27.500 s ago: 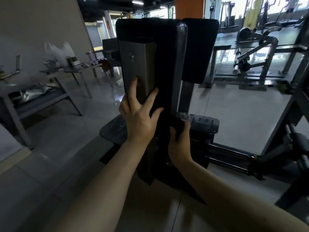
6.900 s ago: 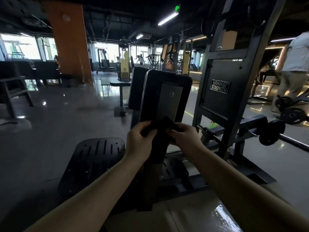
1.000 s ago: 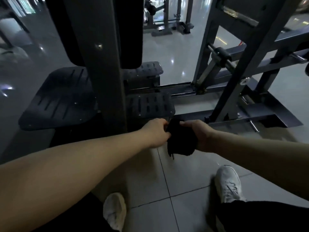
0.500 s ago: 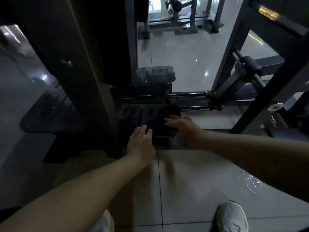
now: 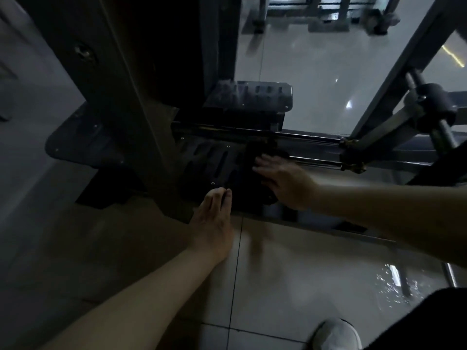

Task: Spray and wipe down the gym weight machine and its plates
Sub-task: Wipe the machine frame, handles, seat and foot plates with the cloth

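Observation:
The weight machine's lower slotted black foot plate (image 5: 212, 162) lies low in front of me, beside the dark upright post (image 5: 131, 102). A black cloth (image 5: 255, 152) lies flat on the plate's right part. My right hand (image 5: 285, 180) presses on the cloth with its fingers straight and spread. My left hand (image 5: 214, 221) holds nothing, its straight fingers together with the tips touching the plate's near edge. A second slotted foot plate (image 5: 250, 96) sits higher and farther back. No spray bottle is in view.
A wide black foot plate (image 5: 75, 145) sticks out to the left of the post. Chrome rails (image 5: 310, 160) run right to the angled grey frame (image 5: 394, 79) and a black roller. Wet glossy tiles (image 5: 278, 274) lie below; my white shoe (image 5: 336, 334) is at the bottom right.
My right hand has slid the cloth farther across the lower plate, towards the rail. My left hand has stretched out flat at the plate's near edge. The view has dropped closer.

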`<state>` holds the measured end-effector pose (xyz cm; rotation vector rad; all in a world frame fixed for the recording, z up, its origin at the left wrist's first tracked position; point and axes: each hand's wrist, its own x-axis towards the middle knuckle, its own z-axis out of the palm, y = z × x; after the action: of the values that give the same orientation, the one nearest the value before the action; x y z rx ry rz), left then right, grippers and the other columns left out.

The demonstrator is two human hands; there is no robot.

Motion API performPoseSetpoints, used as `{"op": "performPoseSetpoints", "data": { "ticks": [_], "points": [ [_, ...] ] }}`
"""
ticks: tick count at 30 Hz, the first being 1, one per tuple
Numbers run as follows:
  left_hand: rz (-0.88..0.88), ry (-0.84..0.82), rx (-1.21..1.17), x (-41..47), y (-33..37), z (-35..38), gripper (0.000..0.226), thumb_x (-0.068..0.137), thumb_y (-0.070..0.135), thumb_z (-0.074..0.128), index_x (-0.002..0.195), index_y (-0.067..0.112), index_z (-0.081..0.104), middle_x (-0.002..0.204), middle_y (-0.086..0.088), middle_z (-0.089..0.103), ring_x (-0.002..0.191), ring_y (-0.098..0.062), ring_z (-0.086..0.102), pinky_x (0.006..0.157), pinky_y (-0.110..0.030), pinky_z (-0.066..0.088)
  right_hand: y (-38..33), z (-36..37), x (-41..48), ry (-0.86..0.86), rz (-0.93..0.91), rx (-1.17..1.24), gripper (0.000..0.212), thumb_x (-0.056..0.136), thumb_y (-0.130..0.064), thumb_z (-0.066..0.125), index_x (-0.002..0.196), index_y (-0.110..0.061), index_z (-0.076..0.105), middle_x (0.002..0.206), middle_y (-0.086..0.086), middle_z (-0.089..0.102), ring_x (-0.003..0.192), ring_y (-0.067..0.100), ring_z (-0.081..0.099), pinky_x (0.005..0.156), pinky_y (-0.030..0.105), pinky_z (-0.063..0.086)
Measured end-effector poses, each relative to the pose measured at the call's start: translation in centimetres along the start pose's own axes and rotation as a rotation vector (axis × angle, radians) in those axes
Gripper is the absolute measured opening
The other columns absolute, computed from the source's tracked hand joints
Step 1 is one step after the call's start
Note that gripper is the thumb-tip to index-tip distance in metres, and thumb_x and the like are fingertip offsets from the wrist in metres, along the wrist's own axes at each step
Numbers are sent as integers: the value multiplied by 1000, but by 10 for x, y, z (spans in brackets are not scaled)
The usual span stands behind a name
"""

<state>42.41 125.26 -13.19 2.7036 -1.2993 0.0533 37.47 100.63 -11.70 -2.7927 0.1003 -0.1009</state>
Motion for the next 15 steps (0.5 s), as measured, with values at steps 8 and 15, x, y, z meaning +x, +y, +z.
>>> {"op": "performPoseSetpoints", "data": {
  "ticks": [8, 15],
  "points": [
    [-70, -14, -30, 3, 12, 2, 71, 89, 22, 56, 153, 1, 36, 150, -13, 31, 143, -29, 27, 111, -46, 43, 14, -12, 23, -75, -47, -42, 48, 98, -38, 45, 138, -20, 63, 132, 9, 66, 124, 34, 57, 109, 44, 43],
    [-108, -42, 2, -1, 13, 0, 75, 89, 27, 53, 156, 3, 31, 154, -12, 25, 146, -29, 23, 115, -44, 40, -5, -5, 52, -165, -51, -85, 51, 109, -40, 38, 159, -35, 29, 170, -7, 13, 158, 16, 2, 126, 44, 0]
  ]
}}
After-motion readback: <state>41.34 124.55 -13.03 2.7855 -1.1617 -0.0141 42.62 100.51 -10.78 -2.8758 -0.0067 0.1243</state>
